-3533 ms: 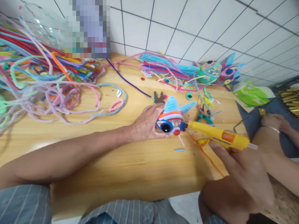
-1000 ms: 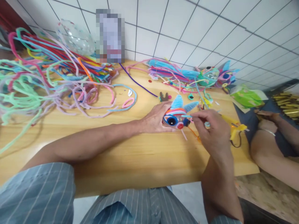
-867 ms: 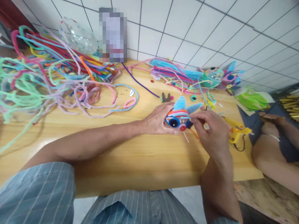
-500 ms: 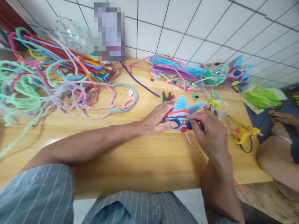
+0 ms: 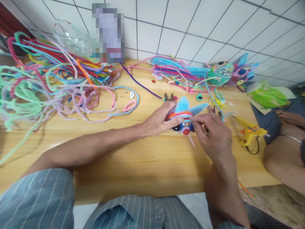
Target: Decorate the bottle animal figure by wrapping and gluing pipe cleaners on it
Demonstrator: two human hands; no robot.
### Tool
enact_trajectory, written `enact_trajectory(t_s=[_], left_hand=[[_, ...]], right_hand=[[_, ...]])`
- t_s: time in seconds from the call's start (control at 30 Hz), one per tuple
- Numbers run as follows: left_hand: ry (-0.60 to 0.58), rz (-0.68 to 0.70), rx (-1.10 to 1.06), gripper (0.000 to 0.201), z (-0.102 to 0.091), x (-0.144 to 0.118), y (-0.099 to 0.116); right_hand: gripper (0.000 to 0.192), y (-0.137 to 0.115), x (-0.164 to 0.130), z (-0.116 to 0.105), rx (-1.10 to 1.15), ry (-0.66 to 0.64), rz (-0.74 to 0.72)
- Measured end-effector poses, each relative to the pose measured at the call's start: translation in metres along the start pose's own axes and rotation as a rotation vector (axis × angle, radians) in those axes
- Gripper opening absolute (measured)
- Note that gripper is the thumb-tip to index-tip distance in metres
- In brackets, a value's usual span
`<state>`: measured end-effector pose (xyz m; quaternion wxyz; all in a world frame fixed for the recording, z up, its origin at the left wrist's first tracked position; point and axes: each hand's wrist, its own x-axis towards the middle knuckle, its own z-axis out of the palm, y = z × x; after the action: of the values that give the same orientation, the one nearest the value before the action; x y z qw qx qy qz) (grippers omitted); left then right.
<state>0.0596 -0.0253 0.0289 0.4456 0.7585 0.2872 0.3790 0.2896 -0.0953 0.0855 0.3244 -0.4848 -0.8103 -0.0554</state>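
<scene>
My left hand (image 5: 159, 119) is wrapped round the left side of a pipe-cleaner animal figure (image 5: 181, 115). The figure has two light-blue upright fins, red, orange and blue stripes, a black eye ringed in blue and a red button on a pink ring. My left thumb lies across the stripes above the eye. On the figure's right side, the thumb and forefinger of my right hand (image 5: 212, 132) are pinched together against the striped edge. What is between those fingertips is too small to make out, and that hand hides the figure's right side. A thin pale strip (image 5: 191, 140) sticks out below.
Heaped pipe cleaners (image 5: 78, 76) cover the table's left. Behind the figure lie a pipe-cleaner bundle (image 5: 178, 68), a brown antler-shaped piece (image 5: 169, 97) and a finished-looking green figure (image 5: 218, 75). A yellow glue gun (image 5: 250, 131) rests at right, near another person's arm (image 5: 283, 156).
My left thumb has moved up off the figure's blue-ringed eye onto its stripes, and the black eye now shows. My right hand keeps its pinch at the same spot.
</scene>
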Motion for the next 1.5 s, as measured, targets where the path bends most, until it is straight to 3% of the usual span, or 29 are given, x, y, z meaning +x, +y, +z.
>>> enact_trajectory(t_s=[0.57, 0.73, 0.97, 1.5], left_hand=[[0.011, -0.04, -0.037, 0.035, 0.001, 0.003, 0.004], [0.012, -0.057, -0.022, 0.033, 0.0, 0.004, 0.005], [-0.002, -0.09, -0.059, 0.04, 0.0, 0.003, 0.003], [0.007, -0.112, -0.074, 0.045, 0.0, 0.002, 0.006]], right_hand=[[0.018, -0.005, 0.001, 0.0, 0.006, 0.0, -0.044], [0.018, -0.004, -0.002, -0.007, 0.06, -0.014, 0.01], [0.021, 0.001, -0.005, -0.018, 0.117, 0.008, 0.051], [0.019, 0.001, -0.007, -0.005, 0.097, 0.011, 0.067]])
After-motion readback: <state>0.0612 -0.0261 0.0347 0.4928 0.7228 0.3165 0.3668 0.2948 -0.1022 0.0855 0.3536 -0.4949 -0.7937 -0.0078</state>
